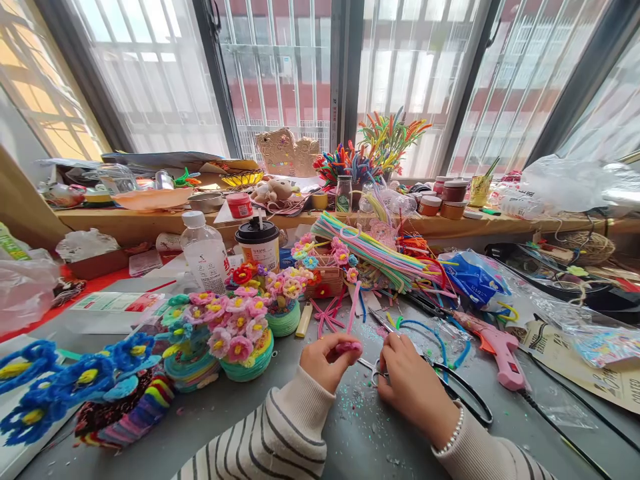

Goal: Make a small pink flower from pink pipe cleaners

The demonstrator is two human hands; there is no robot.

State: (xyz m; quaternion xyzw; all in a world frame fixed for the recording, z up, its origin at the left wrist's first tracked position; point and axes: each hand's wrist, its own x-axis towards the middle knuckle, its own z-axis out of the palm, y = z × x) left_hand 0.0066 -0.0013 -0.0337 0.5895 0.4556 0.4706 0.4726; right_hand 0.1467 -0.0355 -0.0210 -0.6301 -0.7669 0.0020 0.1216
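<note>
My left hand pinches a fuzzy pink pipe cleaner, its near part curled into a small coil between thumb and fingertips. A straight pink length rises just beyond the fingers. To the right, my right hand is closed low over the table, its fingers around a small pair of silver scissors; part of them is hidden by the hand. Larger scissors with black handles lie beneath and beside that hand. Pink pipe cleaner pieces lie just beyond my left hand.
Pots of pipe-cleaner flowers stand at left, near blue flowers. A pink glue gun with its cord lies right. Behind are a pastel pipe-cleaner bundle, a bottle, a lidded cup and a cluttered sill.
</note>
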